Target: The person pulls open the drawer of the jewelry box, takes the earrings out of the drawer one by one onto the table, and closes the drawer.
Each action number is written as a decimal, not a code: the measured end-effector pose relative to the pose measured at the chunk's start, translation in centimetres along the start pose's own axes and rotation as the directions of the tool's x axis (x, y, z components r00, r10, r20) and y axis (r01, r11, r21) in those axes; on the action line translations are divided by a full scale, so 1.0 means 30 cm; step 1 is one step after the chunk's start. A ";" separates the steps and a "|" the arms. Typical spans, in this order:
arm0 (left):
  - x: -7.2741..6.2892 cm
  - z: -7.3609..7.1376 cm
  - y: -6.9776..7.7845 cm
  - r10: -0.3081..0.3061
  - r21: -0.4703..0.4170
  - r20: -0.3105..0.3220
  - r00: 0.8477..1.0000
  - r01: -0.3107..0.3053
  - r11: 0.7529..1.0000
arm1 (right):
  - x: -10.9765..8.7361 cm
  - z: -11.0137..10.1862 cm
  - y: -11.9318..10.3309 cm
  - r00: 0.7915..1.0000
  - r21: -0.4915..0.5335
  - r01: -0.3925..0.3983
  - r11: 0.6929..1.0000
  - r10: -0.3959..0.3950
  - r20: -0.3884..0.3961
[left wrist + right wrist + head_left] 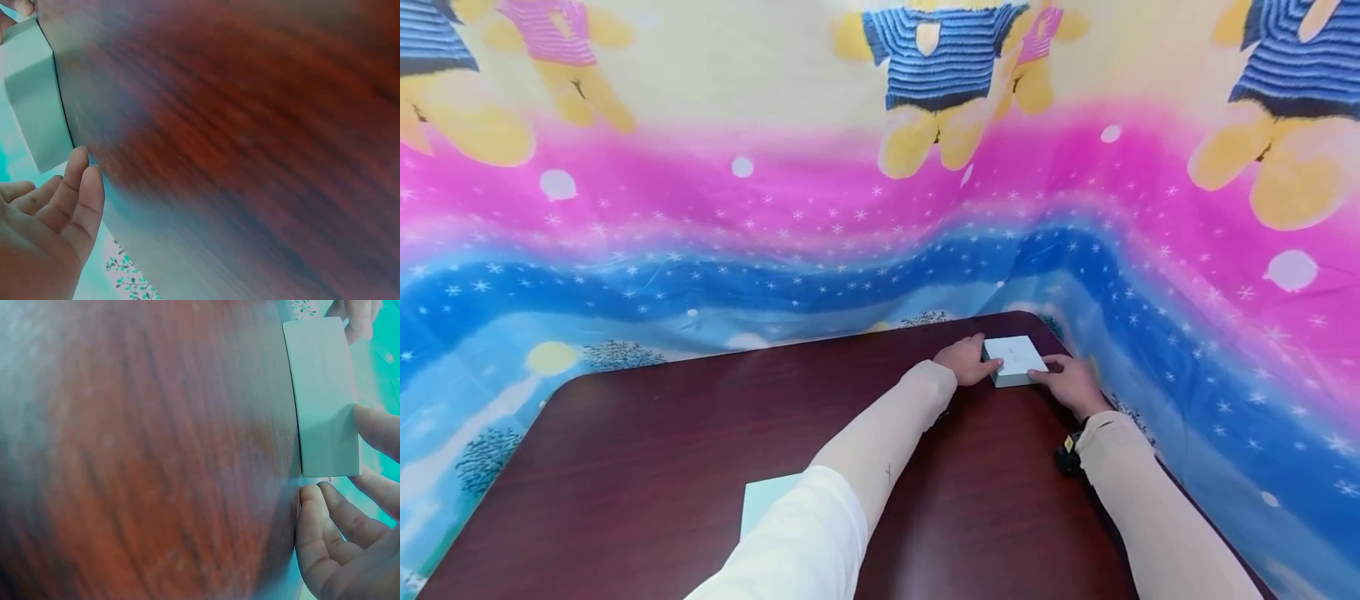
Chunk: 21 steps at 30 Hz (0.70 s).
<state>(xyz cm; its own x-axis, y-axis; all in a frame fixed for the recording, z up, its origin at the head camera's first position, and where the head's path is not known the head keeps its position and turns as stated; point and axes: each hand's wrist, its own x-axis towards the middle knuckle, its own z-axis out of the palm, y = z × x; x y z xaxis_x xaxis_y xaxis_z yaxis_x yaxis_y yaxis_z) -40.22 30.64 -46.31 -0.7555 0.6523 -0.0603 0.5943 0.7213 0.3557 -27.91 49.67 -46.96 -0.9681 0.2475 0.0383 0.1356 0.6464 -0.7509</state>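
A small white box (1017,360) lies flat on the dark red-brown table near its far right corner, faint marks on its lid. My left hand (964,360) holds its left side, the thumb over the near left edge and a finger towards the far corner. On the opposite side my right hand (1071,385) grips the near right corner, with the thumb against the near face. In the right wrist view the right thumb (378,432) touches the box's pale side (322,400). The left fingers (65,194) reach the box's end in the left wrist view.
A pale green flat thing (766,500) lies on the table (662,450), partly hidden by the left sleeve. A printed cloth (820,217) hangs behind the table and along its right side, close to the right hand. A black wrist device (1066,457) sits under the right wrist.
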 end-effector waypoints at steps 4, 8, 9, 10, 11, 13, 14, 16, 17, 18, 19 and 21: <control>0.013 0.004 0.006 0.006 0.011 0.017 1.000 -0.006 1.000 | -0.004 0.006 0.002 1.000 0.001 -0.011 1.000 0.011 0.017; 0.019 0.015 0.004 0.005 0.000 0.028 1.000 -0.005 1.000 | -0.003 0.010 0.003 0.999 -0.004 -0.022 1.000 0.022 0.029; 0.022 0.018 0.001 0.004 -0.002 0.030 1.000 -0.004 1.000 | -0.003 0.011 0.002 0.999 -0.004 -0.023 1.000 0.023 0.032; 0.024 0.021 -0.002 0.006 -0.002 0.032 0.999 -0.006 1.000 | -0.003 0.013 0.003 0.999 -0.006 -0.023 1.000 0.023 0.034; 0.026 0.022 -0.005 0.006 -0.006 0.034 0.999 -0.006 1.000 | -0.003 0.014 0.003 0.999 -0.009 -0.022 1.000 0.022 0.034; 0.028 0.023 -0.008 0.009 -0.017 0.034 0.999 -0.009 1.000 | -0.004 0.015 0.002 0.999 -0.012 -0.024 1.000 0.024 0.037; 0.028 0.024 -0.008 0.009 -0.022 0.033 0.999 -0.008 1.000 | -0.005 0.014 0.000 0.999 -0.011 -0.026 1.000 0.026 0.038; 0.028 0.023 -0.009 0.011 -0.022 0.030 0.999 -0.011 1.000 | -0.007 0.013 -0.002 0.999 -0.017 -0.028 0.999 0.029 0.036; 0.026 0.021 -0.009 0.012 -0.025 0.029 1.000 -0.011 1.000 | -0.008 0.012 -0.005 0.999 -0.023 -0.026 0.999 0.027 0.036; 0.024 0.020 -0.008 0.015 -0.024 0.029 0.999 -0.014 1.000 | -0.009 0.011 -0.006 0.999 -0.026 -0.029 0.999 0.030 0.035; 0.023 0.019 -0.008 0.019 -0.019 0.030 0.999 -0.018 1.000 | -0.010 0.010 -0.007 0.999 -0.030 -0.031 0.999 0.032 0.035; 0.018 0.016 -0.007 0.030 -0.009 0.031 0.999 -0.030 1.000 | -0.014 0.009 -0.010 0.999 -0.045 -0.030 0.999 0.032 0.033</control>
<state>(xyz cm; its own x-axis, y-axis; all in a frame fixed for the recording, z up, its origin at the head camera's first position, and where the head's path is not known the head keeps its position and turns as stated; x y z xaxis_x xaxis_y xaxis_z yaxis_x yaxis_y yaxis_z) -40.63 30.96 -46.86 -0.7286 0.6805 -0.0784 0.6140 0.6995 0.3657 -27.61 49.19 -46.92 -0.9698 0.2439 -0.0071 0.1739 0.6706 -0.7211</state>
